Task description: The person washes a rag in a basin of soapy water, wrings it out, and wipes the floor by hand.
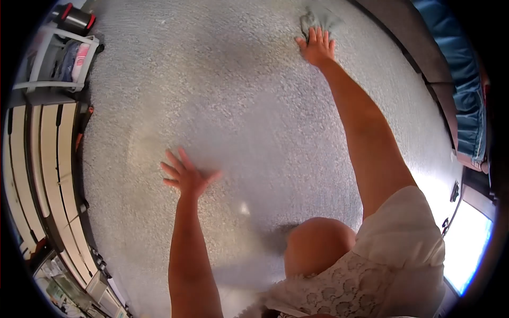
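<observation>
My left hand (188,175) lies on the speckled grey floor (249,122) at the left of centre, its fingers spread and nothing in it. Far out at the top right, my right hand (318,47) reaches over a crumpled grey-green cloth (321,20). The fingers of that hand are stretched out and rest on the cloth's near edge, palm down. My bent knee (318,245) is on the floor at the lower middle, beside the lace hem of a light garment (339,286).
A drawer unit (63,180) runs along the left edge, with a white rack (58,84) and a black-and-red cylinder (77,20) beyond. A brown sofa (432,63) with blue fabric (461,85) stands at the right. A bright doorway or window (469,246) shows at lower right.
</observation>
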Available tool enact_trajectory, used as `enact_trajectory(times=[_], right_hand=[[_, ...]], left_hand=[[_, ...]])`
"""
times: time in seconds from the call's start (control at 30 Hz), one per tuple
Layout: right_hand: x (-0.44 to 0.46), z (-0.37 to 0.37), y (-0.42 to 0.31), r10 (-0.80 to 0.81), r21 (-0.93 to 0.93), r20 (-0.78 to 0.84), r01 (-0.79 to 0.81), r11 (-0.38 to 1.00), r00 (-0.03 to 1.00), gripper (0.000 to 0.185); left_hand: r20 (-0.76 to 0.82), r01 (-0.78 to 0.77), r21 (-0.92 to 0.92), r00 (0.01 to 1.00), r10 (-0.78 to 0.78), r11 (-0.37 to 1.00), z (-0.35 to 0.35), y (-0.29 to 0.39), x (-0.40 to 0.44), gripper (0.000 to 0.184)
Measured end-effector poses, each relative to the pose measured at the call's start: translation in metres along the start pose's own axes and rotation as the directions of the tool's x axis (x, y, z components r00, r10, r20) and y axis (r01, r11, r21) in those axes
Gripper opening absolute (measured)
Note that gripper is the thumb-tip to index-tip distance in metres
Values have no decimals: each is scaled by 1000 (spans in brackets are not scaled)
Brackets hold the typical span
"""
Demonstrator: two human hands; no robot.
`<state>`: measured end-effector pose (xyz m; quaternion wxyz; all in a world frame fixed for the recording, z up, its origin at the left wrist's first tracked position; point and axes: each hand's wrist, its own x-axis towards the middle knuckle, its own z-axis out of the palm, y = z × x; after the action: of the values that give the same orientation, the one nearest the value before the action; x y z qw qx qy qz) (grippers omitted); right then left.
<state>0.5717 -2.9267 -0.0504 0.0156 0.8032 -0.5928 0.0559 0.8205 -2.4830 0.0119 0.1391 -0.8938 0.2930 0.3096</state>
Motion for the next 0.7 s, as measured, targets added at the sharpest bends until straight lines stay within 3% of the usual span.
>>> enact_trajectory(times=[0.03,0.07,0.13,0.2,0.27,0.5,0.63,0.7], right_hand=[[-2,0,-9,75,-4,17,-75,997,997,79],[-14,4,-28,-55,-47,-43,53,997,998,79],[-51,-7,-90,-276,-71,42,278,958,960,77],[-86,-19,-137,-421,28,66,420,907,905,75],[-90,-30,-154,-379,230,129,344,910,916,75],[-83,-37,-157,-400,114,152,386,915,904,71],[-74,-48,-168,-404,93,203,393,915,892,63],[-54,-57,-193,-466,74,329,470,880,821,61]], left_hand=[[8,-9,-21,1000,9,1000,-11,5,9,157],[12,-6,-44,1000,6,999,-25,12,24,157],[-6,-7,-88,1000,6,996,-52,18,50,157],[-18,-31,-115,999,29,993,-66,24,71,157],[59,44,-81,997,-40,996,-84,35,73,158],[98,6,-97,995,3,995,-96,32,81,160],[78,-41,-137,996,52,990,-136,34,132,161],[59,-57,-167,996,67,984,-158,33,166,161]])
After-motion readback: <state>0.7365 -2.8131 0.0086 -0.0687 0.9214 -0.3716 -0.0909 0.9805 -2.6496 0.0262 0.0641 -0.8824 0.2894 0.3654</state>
